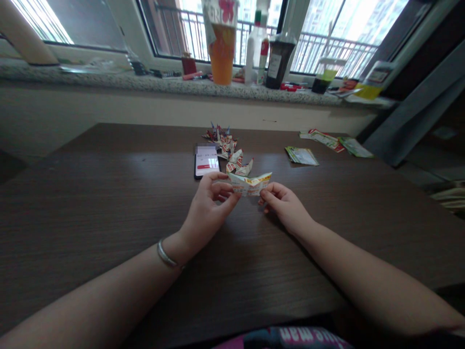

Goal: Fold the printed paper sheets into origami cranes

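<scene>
The folded paper (250,184) is a small, flat strip of glossy printed sheet, white with red and yellow marks. Its left end is squared off, and its right end rises to a shallow point with a yellow patch. It sits just above the dark wooden table (109,203), near the middle and between the two hands, not lying on the wood.

The left hand (209,206) comes in from the lower left with a silver bangle (166,255) at the wrist. Its palm is turned inward and its fingers are curled, with thumb and forefinger pinched shut on the strip's left end. The right hand (285,203) reaches in from the lower right, knuckles up, fingertips closed on the strip's lower right edge. Both forearms rest low over the table.

Just beyond the left hand lies a phone (206,162) with its screen lit. Beside it on the right, a row of folded paper figures (227,145) made of the same printed sheet runs away toward the window. Further right are a small stack of leaflets (301,155) and, behind it, more loose leaflets (327,139). On the stone windowsill (109,80) stand an orange cup (221,53) and a dark drink (278,63).
</scene>
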Tool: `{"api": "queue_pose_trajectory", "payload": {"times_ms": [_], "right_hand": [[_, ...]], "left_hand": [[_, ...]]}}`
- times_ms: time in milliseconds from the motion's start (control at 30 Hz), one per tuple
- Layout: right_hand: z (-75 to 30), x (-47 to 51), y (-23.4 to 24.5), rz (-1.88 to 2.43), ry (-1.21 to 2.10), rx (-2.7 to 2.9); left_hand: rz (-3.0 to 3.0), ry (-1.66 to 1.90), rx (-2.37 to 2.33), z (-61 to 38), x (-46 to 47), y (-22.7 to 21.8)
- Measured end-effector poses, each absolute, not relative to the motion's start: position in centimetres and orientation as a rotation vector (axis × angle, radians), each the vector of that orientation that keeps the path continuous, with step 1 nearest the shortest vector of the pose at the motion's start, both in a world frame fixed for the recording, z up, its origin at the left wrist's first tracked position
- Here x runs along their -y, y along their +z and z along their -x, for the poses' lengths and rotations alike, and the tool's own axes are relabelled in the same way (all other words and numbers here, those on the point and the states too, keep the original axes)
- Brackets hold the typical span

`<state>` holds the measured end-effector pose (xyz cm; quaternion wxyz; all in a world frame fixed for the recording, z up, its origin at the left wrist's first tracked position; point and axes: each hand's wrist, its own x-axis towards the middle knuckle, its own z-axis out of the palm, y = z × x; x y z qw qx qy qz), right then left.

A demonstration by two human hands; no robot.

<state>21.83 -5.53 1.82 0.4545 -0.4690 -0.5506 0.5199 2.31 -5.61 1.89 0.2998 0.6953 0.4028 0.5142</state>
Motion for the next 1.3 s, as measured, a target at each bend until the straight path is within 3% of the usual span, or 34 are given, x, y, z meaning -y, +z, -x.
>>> {"api": "queue_pose_trajectory", "payload": {"times_ms": [233,900,1100,1300], "right_hand": [[-22.3,5.4,1.4,1.183,1.07,1.544],[-22.7,5.9,2.3,1.11,0.634,1.886],[-22.4,6.1,2.5,1.071,0.687,1.908],[-22.0,6.0,2.1,1.193,0.951,1.728]], "left_hand": [[-1.864,1.137,-1.11,-2.0,5.1,1.8],[-2.151,1.06,-1.096,-2.0,5.6,2.7],[-2.227,0.999,-1.095,-2.0,5.8,2.8],[-2.189,0.947,-1.05,-2.3,5.8,2.8]]}}
